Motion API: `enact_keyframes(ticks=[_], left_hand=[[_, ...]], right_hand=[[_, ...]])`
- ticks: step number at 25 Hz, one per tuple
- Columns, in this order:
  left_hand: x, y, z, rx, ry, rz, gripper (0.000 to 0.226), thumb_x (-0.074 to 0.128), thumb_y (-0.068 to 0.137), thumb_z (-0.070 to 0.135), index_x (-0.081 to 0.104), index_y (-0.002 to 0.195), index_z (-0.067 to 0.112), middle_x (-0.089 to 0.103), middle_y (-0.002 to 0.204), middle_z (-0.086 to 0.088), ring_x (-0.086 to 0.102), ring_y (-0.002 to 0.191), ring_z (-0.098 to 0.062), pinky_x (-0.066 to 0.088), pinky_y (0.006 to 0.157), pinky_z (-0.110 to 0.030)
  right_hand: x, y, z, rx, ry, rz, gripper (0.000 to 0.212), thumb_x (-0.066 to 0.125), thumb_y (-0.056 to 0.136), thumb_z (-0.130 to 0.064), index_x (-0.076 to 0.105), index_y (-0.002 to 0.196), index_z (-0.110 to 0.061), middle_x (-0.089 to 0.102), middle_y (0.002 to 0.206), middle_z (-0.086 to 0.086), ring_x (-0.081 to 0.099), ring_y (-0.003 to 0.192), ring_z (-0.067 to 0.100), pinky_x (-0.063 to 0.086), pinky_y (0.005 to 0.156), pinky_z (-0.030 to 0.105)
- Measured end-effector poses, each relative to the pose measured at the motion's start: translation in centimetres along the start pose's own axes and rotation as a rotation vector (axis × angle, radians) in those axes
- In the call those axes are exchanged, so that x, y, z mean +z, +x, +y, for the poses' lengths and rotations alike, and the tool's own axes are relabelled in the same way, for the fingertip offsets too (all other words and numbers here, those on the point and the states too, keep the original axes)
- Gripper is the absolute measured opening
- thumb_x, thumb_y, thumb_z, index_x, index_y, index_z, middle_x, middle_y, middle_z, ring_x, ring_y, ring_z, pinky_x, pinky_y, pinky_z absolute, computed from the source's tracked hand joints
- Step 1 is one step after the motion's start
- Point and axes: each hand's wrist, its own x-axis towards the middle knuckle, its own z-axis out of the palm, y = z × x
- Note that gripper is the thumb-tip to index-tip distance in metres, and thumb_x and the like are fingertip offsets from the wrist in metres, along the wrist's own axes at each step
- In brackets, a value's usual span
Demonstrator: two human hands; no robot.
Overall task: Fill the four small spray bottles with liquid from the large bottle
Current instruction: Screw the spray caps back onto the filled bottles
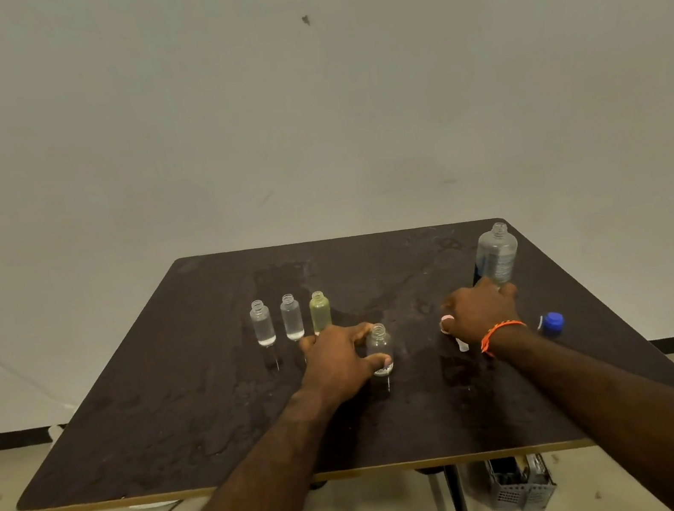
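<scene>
We are steadying the fourth bottle (379, 349) at frame centre, left hand (338, 361) wrapped around it | right hand (482, 310) closing on the big bottle (497, 256), right of centre | pouring slowly, mouths aligned.

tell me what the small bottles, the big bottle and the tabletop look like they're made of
Small bottles: clear, glossy, probably plastic, since the dark table shows through; one is yellow-green tinted.
Large bottle: thin transparent plastic by its look, with a threaded open neck.
Table: dark brown board, likely laminate over wood, judging by the pale edge; its patchy sheen looks wet, though worn finish is possible.
</scene>
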Motion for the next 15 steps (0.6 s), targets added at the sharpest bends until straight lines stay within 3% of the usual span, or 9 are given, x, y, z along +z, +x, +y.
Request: enact_keyframes(ticks=[4,8,11,15], left_hand=[[0.0,-0.3,0.1,0.005,0.005,0.02,0.046,0.08,0.083,0.052,0.07,0.126,0.041,0.077,0.108,0.021,0.062,0.117,0.0,0.019,0.098,-0.037],[0.1,-0.4,0.0,-0.006,0.003,0.044,0.05,0.08,0.083,0.053,0.069,0.129,0.041,0.076,0.111,0.02,0.061,0.118,0.0,0.019,0.096,-0.034],[0.2,-0.4,0.0,-0.013,-0.009,0.046,0.052,0.08,0.082,0.053,0.068,0.132,0.041,0.076,0.115,0.019,0.061,0.122,-0.002,0.02,0.097,-0.033],[0.1,-0.4,0.2,-0.012,0.013,0.032,0.052,0.079,0.084,0.054,0.066,0.134,0.044,0.077,0.11,0.017,0.061,0.118,-0.003,0.022,0.093,-0.032]], right_hand=[[0.5,0.3,-0.3,-0.049,-0.003,0.019,0.025,0.059,0.092,-0.042,0.072,0.112,-0.033,0.071,0.108,-0.004,0.05,0.117,0.024,0.029,0.103,0.05],[-1.0,-0.4,-1.6,-0.169,0.178,0.227,0.023,0.06,0.088,-0.04,0.074,0.104,-0.03,0.074,0.098,-0.006,0.06,0.104,0.023,0.044,0.09,0.041],[-3.0,-2.3,-4.5,-0.341,0.577,0.184,0.026,0.069,0.089,-0.032,0.075,0.111,-0.022,0.074,0.105,-0.005,0.067,0.092,0.011,0.054,0.085,0.032],[-2.8,-4.1,-7.1,-0.459,0.543,0.143,0.03,0.069,0.088,-0.028,0.074,0.117,-0.022,0.073,0.112,-0.003,0.067,0.096,0.009,0.054,0.089,0.031]])
